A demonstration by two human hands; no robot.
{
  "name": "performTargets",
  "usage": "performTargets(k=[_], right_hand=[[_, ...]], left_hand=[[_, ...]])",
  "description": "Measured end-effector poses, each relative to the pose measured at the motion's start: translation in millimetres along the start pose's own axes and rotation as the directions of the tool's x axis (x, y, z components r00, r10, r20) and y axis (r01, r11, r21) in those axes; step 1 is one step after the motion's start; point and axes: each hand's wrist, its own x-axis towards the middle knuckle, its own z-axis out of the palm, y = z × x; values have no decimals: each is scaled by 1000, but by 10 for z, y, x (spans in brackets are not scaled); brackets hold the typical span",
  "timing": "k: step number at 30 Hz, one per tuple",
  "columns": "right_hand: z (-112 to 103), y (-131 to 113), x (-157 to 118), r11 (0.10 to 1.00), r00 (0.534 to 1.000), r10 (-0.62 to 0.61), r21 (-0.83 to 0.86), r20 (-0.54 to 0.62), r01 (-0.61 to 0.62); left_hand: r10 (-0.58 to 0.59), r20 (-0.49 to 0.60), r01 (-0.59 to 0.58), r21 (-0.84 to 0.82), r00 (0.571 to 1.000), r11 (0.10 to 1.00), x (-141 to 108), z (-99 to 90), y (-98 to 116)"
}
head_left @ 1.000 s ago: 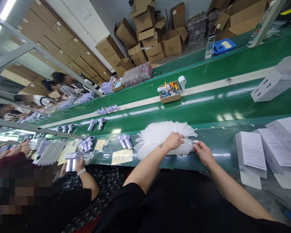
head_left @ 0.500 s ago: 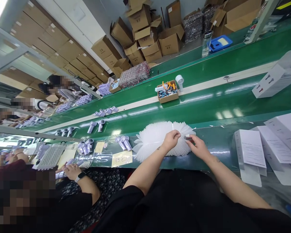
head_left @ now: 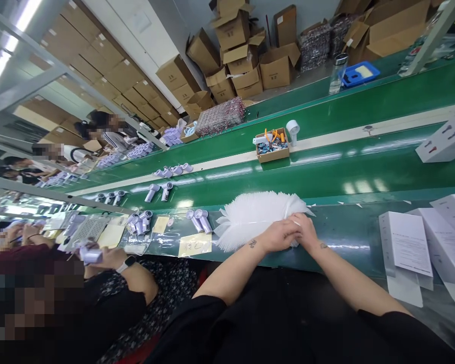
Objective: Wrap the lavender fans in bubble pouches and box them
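Note:
A fanned-out stack of thin, translucent white sheets or sleeves (head_left: 246, 217) lies on the bench in front of me. At its right end my left hand (head_left: 278, 235) and my right hand (head_left: 305, 230) meet, fingers curled in and touching. Whatever is between the fingertips is hidden by the hands. A small white spot shows on a right-hand finger; I cannot tell what it is. Just left of the stack lie two lilac handheld devices (head_left: 200, 221) above a yellowish paper note (head_left: 195, 245) with handwriting.
White printed boxes with open flaps (head_left: 409, 242) stand at the right. A small carton of parts (head_left: 273, 149) and a white device (head_left: 292, 131) sit across the green belt (head_left: 227, 177). At left, a co-worker's hand (head_left: 111, 258) is near a lilac device (head_left: 91, 254).
My hands have come together and moved down toward the near side of the stack; earlier they were apart above its right end. The view has shifted slightly. The co-worker's lilac device is now raised.

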Motion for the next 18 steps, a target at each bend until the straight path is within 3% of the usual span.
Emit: performTargets(k=[3,5,8,13,18], right_hand=[[115,56,-41,1000,999,-12,20,-48,13],[191,92,-42,999,996,-14,47,-84,18],[253,127,-28,996,991,-6,88,-133,18],[201,79,-43,993,989,-41,105,-146,56],[127,6,-83,998,993,-43,50,-107,48]], left_hand=[[-173,-112,188,144,979,972,34,-157,-163],[-236,-93,254,342,967,905,86,-251,-315],[-184,123,79,585,975,807,142,-291,-452],[-97,166,-47,697,981,716,146,-261,-381],[-51,332,-233,756,942,611,153,-331,-287]])
